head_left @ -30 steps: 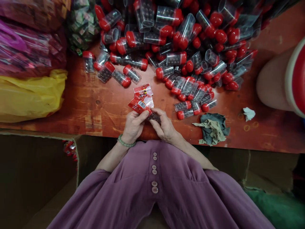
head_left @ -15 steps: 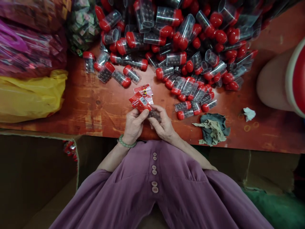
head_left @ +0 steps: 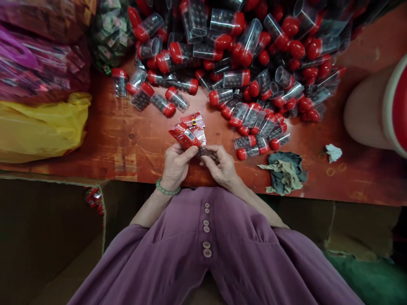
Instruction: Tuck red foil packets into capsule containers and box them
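Observation:
My left hand (head_left: 176, 166), with a green bead bracelet (head_left: 165, 187) at the wrist, pinches a red printed packet (head_left: 186, 137) that carries a barcode label. Close on its right, my right hand (head_left: 222, 166) grips a clear tube of dark beads (head_left: 203, 151) against the packet's lower end. Fingers cover most of the tube, so I cannot tell how far it sits inside the packet. Just beyond, another red printed piece (head_left: 199, 118) lies on the table, partly covered by the packet.
A heap of clear tubes with red caps (head_left: 235, 80) covers the table's far side. To the left lie a yellow bag (head_left: 41, 127) and bags of packets (head_left: 60, 67). At right are crumpled cloths (head_left: 284, 171), a white scrap (head_left: 333, 153) and a bucket (head_left: 365, 110).
The packet has shifted slightly left and shows more of its printed face. My hands have moved a little apart, and the right fingers have changed their hold on the tube.

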The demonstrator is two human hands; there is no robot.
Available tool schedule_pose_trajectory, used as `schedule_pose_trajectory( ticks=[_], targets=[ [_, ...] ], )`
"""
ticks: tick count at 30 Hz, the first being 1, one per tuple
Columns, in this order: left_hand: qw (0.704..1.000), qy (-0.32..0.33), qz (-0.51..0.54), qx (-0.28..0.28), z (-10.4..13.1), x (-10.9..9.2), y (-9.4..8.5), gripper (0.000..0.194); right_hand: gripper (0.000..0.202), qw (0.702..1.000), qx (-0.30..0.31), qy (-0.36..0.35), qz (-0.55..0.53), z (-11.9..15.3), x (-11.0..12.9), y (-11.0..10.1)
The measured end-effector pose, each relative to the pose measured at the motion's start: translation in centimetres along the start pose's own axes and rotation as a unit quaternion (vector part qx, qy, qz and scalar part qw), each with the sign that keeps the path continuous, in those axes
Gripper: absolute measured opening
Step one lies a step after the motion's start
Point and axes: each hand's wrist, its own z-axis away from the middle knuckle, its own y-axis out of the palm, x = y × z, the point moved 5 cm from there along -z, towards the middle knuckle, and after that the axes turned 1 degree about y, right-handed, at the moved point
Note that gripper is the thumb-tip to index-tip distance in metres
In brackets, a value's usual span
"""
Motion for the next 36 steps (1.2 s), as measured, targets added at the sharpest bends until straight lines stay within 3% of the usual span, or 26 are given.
schedule_pose_trajectory(
  ticks=[6,12,19,22,25,29,33,36],
  targets=[
    [1.0,-0.01,0.014,0.017,0.1,-0.5,0.2,0.039,0.021,0.999,-0.001,-0.032,0.027,-0.2,0.4,-0.1],
    [0.999,-0.016,0.0,0.029,0.5,-0.3,0.7,0.04,0.033,0.99,0.021,0.075,-0.121,-0.2,-0.6,0.8],
    [1.0,-0.016,0.008,0.022,0.4,-0.1,0.8,0.04,0.032,0.985,0.028,0.072,-0.157,-0.5,0.2,1.0],
    [1.0,0.015,0.025,0.007,0.1,-0.2,0.3,0.041,0.031,0.989,0.015,0.05,-0.137,-0.6,0.3,0.9],
    [0.999,0.033,0.04,-0.001,-0.1,0.0,-0.3,0.039,0.023,0.999,-0.016,-0.015,-0.046,-0.6,0.5,0.6],
    [0.998,0.004,0.041,0.043,-0.4,0.5,-0.3,0.038,0.016,0.991,-0.054,-0.098,0.075,-0.4,1.2,0.1],
    [0.995,-0.018,0.041,0.089,-0.5,0.7,0.1,0.038,0.017,0.999,-0.023,-0.044,-0.015,-0.7,0.7,0.2],
    [0.996,-0.009,0.028,0.081,-0.4,0.5,0.4,0.033,0.02,0.999,-0.017,-0.02,-0.046,-0.9,0.4,0.4]
  ],
)
